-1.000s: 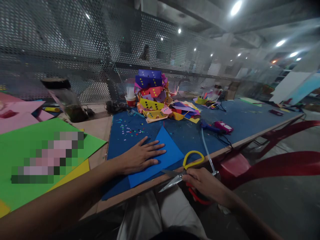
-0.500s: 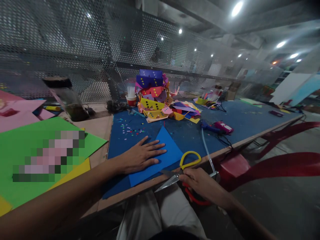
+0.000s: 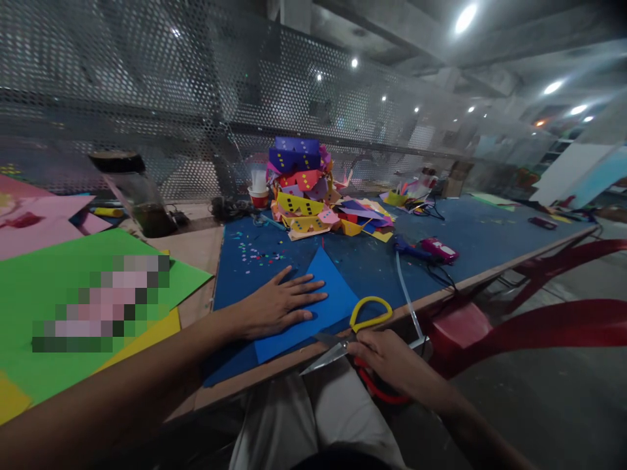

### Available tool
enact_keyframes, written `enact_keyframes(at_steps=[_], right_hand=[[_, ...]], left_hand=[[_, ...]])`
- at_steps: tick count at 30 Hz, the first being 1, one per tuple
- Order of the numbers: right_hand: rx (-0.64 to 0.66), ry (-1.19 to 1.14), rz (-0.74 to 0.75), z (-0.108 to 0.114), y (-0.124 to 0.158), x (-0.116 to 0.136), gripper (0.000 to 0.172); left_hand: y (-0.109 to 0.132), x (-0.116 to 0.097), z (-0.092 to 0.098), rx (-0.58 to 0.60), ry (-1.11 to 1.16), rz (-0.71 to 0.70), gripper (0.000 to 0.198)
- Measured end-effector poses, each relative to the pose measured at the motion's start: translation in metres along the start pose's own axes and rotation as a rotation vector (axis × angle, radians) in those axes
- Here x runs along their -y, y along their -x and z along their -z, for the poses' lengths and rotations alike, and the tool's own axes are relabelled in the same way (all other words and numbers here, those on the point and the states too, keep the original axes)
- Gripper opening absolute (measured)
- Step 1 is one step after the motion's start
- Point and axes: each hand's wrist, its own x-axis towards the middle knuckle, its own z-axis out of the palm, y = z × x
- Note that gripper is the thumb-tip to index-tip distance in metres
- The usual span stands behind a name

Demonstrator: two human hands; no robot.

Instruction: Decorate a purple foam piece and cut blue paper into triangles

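Note:
A blue sheet of paper (image 3: 330, 287) with a pointed top lies on the dark blue table mat near the front edge. My left hand (image 3: 279, 303) rests flat on its left part, fingers spread and pointing right. Just right of the sheet, my right hand (image 3: 385, 352) is closed on the scissors (image 3: 371, 313), which have one yellow and one red handle loop. The scissor blades are parted and point left, by the table's front edge and the sheet's lower edge.
Green paper (image 3: 49, 274) and a tilted jar (image 3: 142, 202) are at the left. Behind the sheet stands a pile of coloured paper pieces (image 3: 301, 205) beside a cup (image 3: 258, 197). A glue gun (image 3: 411, 248) lies to the right, near a red chair (image 3: 553, 329).

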Motion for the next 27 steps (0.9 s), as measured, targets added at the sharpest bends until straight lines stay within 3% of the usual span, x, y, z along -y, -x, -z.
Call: enact_keyframes(at_steps=[5, 14, 22, 27], right_hand=[[0.046, -0.018, -0.051, 0.002, 0.006, -0.004, 0.042], [0.048, 0.014, -0.067, 0.011, 0.0, -0.008, 0.04], [0.048, 0.007, -0.028, 0.012, -0.002, -0.008, 0.039], [0.029, 0.046, -0.015, 0.008, -0.005, 0.0, 0.04]], left_hand=[[0.001, 0.0, 0.0, -0.014, 0.023, -0.013, 0.052], [-0.005, -0.006, 0.002, -0.142, -0.005, -0.033, 0.049], [0.007, -0.006, 0.005, -0.001, 0.097, -0.019, 0.048], [0.006, -0.004, 0.002, 0.011, 0.086, -0.036, 0.048]])
